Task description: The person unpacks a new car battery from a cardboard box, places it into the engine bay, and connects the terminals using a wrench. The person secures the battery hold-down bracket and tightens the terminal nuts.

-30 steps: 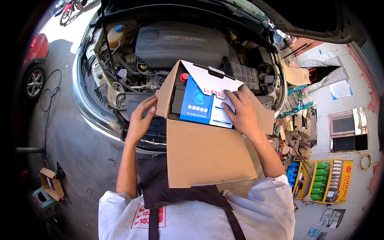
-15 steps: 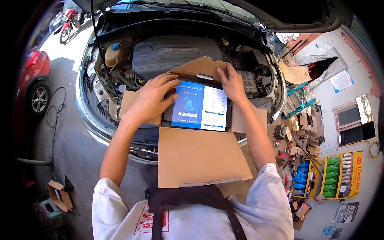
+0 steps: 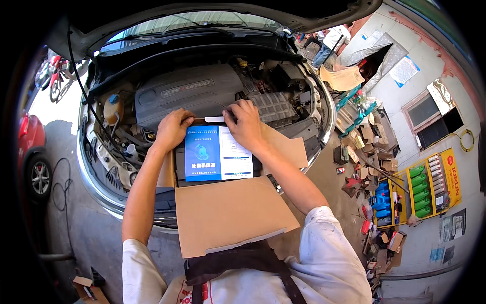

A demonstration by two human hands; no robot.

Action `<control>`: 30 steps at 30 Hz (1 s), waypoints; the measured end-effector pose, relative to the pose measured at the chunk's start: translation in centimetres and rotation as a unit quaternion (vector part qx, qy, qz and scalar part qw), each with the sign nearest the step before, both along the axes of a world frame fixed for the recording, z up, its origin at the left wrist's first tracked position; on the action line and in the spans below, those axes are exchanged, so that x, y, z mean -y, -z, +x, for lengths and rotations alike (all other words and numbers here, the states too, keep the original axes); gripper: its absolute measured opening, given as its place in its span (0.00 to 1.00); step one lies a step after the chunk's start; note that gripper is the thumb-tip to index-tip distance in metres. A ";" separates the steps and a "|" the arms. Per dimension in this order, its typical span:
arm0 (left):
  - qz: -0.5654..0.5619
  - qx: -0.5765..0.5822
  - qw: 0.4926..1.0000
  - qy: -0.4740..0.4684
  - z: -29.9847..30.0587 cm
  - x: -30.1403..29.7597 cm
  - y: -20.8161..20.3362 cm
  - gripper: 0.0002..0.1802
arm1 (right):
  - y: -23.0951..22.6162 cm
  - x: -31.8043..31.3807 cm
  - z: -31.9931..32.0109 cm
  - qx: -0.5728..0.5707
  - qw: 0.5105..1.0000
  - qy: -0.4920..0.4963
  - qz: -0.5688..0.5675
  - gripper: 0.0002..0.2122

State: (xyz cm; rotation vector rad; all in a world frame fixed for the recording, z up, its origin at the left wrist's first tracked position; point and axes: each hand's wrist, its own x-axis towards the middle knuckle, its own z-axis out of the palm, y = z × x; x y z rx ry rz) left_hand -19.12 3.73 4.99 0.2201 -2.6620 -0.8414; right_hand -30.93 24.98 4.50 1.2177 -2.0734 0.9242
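Note:
An opened cardboard box (image 3: 230, 213) rests in front of me at the car's front edge, its wide near flap spread toward my body. Inside lies a blue and white printed booklet (image 3: 204, 153) on something dark that is mostly covered. My left hand (image 3: 173, 127) is closed on the box's far left corner, thumb inward. At the far right side, my right hand (image 3: 245, 124) curls its fingers over the far edge, thumb near the booklet's top. A white strip (image 3: 215, 119) shows on the far edge between the hands. The right side flap (image 3: 286, 147) sticks out beneath my right forearm.
Behind the box is the car's engine bay, with a dark engine cover (image 3: 190, 93) and a coolant tank (image 3: 113, 109) under the raised hood. Cardboard clutter and a yellow bottle rack (image 3: 430, 187) stand at the right. A red car (image 3: 33, 152) is at the left.
The far flap no longer stands upright. My left hand went from spread beside the booklet to closed on the far corner; my right hand now curls over the far edge. The view has shifted.

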 end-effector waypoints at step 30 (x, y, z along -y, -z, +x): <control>0.461 -0.095 0.876 0.107 7.5 -6.2 -1.6 0.33 | -5.1 -9.9 8.4 0.407 0.907 -0.068 -0.079 0.17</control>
